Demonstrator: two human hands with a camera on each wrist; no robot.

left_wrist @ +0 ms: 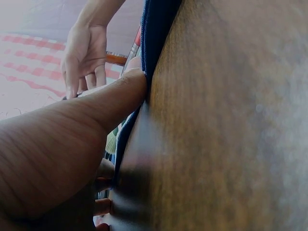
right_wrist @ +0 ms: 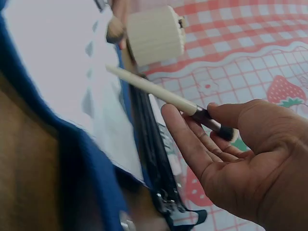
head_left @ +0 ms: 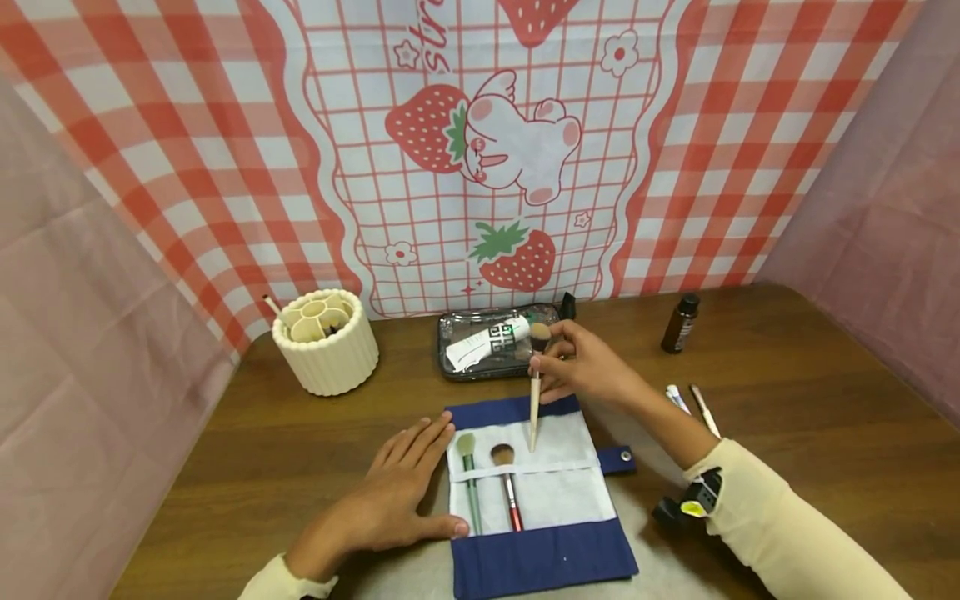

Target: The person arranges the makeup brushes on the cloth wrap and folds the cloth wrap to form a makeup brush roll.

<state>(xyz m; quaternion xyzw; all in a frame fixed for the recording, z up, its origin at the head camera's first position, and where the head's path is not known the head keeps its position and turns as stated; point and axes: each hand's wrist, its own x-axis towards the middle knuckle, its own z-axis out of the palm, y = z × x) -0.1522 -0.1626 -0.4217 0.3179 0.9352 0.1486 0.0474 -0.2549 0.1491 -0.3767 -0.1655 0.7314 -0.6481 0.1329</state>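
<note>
My right hand (head_left: pixel 581 367) pinches a makeup brush (right_wrist: pixel 159 90) with a cream handle near its bristle end, bristles up. The handle's tip points down over the white lining of a blue brush roll (head_left: pixel 543 560), which lies spread on the table. Tucked under the roll's white strap are a green brush (head_left: pixel 470 471) and a red-handled brush (head_left: pixel 512 492). My left hand (head_left: pixel 401 483) rests along the roll's left edge, fingers straight, with the thumb (left_wrist: pixel 120 94) on that edge near the lower blue pocket.
Behind the roll lies a clear pouch (head_left: pixel 487 342) holding a white tube. A cream ribbed holder (head_left: pixel 326 343) stands at the left back, a dark bottle (head_left: pixel 681 323) at the right back. A white tube (head_left: pixel 677 398) and a slim pen-like item (head_left: pixel 705 410) lie by my right forearm.
</note>
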